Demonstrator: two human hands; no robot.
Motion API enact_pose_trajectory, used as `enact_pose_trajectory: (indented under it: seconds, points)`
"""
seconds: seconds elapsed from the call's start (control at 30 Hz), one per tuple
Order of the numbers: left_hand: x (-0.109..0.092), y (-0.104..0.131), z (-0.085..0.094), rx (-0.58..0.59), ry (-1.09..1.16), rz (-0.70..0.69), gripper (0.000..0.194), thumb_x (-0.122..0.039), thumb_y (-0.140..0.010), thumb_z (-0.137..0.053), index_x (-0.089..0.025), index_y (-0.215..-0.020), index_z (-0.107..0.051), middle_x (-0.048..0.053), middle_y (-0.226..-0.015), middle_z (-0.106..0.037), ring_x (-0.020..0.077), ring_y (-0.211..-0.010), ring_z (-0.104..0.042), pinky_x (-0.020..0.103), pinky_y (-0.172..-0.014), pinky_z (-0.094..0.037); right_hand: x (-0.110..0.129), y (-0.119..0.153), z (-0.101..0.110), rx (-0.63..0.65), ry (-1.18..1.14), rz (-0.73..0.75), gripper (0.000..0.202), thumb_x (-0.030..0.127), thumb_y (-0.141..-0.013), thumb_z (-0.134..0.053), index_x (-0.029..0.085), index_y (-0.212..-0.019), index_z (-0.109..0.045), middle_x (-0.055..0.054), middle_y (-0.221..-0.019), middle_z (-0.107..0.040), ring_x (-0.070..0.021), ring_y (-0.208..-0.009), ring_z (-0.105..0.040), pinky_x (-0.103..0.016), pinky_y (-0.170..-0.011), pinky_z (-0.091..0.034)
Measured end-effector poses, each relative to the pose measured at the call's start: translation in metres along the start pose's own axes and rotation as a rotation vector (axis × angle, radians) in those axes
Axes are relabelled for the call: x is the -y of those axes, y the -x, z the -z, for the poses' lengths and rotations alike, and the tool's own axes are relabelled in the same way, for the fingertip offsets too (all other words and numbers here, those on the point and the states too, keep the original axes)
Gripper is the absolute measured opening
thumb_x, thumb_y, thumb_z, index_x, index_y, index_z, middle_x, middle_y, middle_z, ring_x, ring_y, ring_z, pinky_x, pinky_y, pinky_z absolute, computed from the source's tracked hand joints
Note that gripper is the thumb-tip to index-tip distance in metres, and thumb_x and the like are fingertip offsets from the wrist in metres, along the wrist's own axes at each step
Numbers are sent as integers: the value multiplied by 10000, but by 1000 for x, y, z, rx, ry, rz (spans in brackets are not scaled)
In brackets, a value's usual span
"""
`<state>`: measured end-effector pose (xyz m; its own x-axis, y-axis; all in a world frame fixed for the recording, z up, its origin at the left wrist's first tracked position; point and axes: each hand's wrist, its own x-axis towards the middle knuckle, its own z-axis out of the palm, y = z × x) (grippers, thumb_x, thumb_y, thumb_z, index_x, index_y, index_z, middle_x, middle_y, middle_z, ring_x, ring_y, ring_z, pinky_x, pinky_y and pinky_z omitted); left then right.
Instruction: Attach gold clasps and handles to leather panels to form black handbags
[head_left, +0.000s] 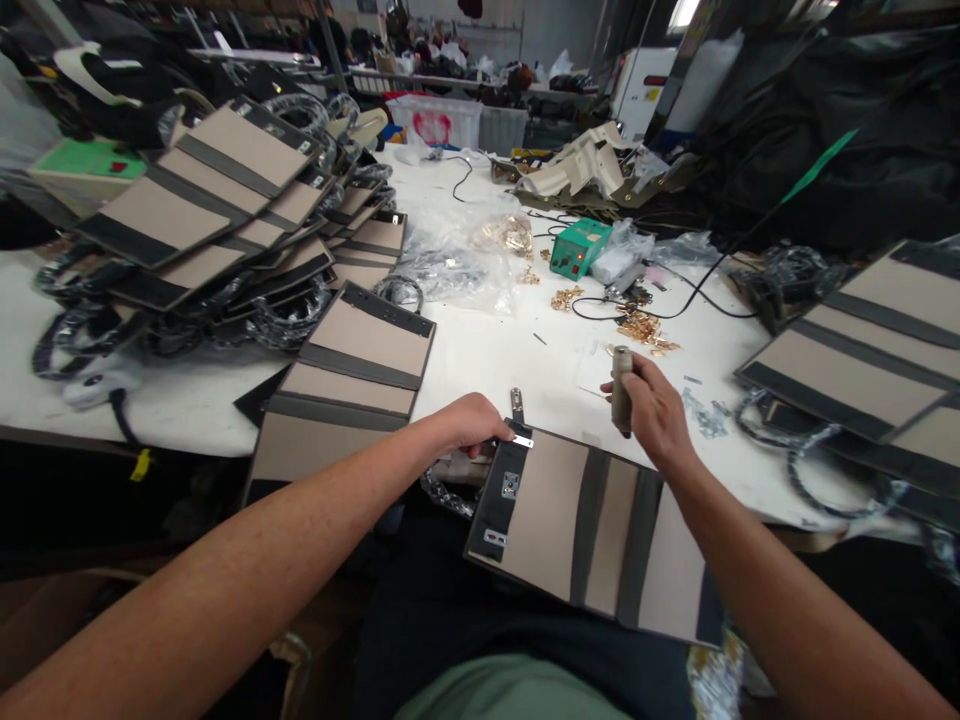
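Beige and black, the panel [552,500] lies at the near edge of the white table [480,365], above the person's lap [424,590], with a small silver plate [523,441] pinched by the left hand [480,423] at its dark end strip [498,512], while the right hand [658,408] grips an upright olive-grey cylindrical tool [621,392].

No text is legible, the yellow label [651,95] on the white cabinet [631,92] too small

white worktable [480,350] | cluttered long shelf [375,84] behind | grey back wall [551,30] | slanted post [330,45] | bright patch [683,13] upper right
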<state>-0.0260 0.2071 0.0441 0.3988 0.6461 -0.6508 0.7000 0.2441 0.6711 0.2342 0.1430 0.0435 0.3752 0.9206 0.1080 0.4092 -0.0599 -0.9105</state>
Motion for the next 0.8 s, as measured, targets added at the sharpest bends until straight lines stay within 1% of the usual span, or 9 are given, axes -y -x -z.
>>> enact_pose_trajectory:
  seconds: [0.07,0.13,0.2,0.3,0.5,0.57,0.63,0.7,0.8]
  points:
    - [-1,0,-2,-17,4,2,270,-267,-748,-721,-176,-575,-535,-74,-390,-404,99,-320,-390,251,-391,-259,24,14,-14,-17,-516,-66,386,455,-877,-498,222,-1164,-610,-25,-832,-611,-182,-691,-601,-319,-625,-501]
    - [-1,0,-4,-24,7,7,286,-265,-742,-727,-182,-565,-519,-75,-381,-391,104,-315,-381,258,-384,-239,42,26,-31,-11,-884,-108,331,483,-839,-562,215,-1024,-618,15,-770,-542,-133,-597,-532,-273,-545,-469]
    - [-2,1,-5,-26,12,11,293,-269,-738,-730,-185,-561,-513,-75,-378,-384,107,-318,-378,261,-384,-238,51,32,-48,-40,-1068,-175,297,496,-822,-652,211,-872,-581,53,-702,-473,-89,-519,-448,-227,-480,-414]
    - [-1,0,-5,-22,24,15,289,-279,-736,-731,-185,-563,-520,-74,-379,-387,108,-324,-382,258,-391,-247,48,35,-68,-148,-1151,-269,380,487,-800,-740,217,-742,-479,93,-626,-386,-61,-453,-361,-195,-426,-360]
    - [2,-4,-4,-10,55,7,271,-280,-726,-723,-186,-564,-528,-80,-360,-370,101,-310,-356,255,-380,-213,35,37,-90,-237,-1147,-313,419,504,-791,-726,224,-701,-427,105,-592,-374,-62,-420,-355,-204,-405,-366]
    - [3,-4,-4,-5,69,0,273,-273,-724,-720,-191,-561,-517,-87,-356,-351,97,-306,-346,254,-373,-204,36,37,-92,-251,-1123,-317,422,513,-795,-714,225,-698,-421,104,-588,-375,-64,-420,-354,-208,-406,-362]
    - [3,-5,-4,0,83,-8,279,-270,-724,-716,-195,-559,-504,-92,-363,-339,93,-307,-346,252,-368,-204,39,36,-89,-250,-1025,-316,382,539,-817,-685,230,-749,-472,95,-610,-417,-75,-436,-383,-221,-419,-375]
    - [4,-5,-4,4,92,-13,277,-275,-724,-718,-196,-565,-505,-92,-373,-350,93,-310,-353,250,-366,-215,41,33,-81,-162,-791,-283,309,536,-848,-651,241,-901,-573,68,-674,-508,-101,-494,-465,-245,-462,-415]
    - [5,-4,-4,6,98,-23,264,-278,-727,-716,-195,-574,-518,-84,-379,-380,98,-312,-362,252,-367,-227,38,27,-66,114,-234,-111,356,433,-860,-658,264,-1172,-631,-6,-880,-665,-179,-735,-621,-334,-676,-519]
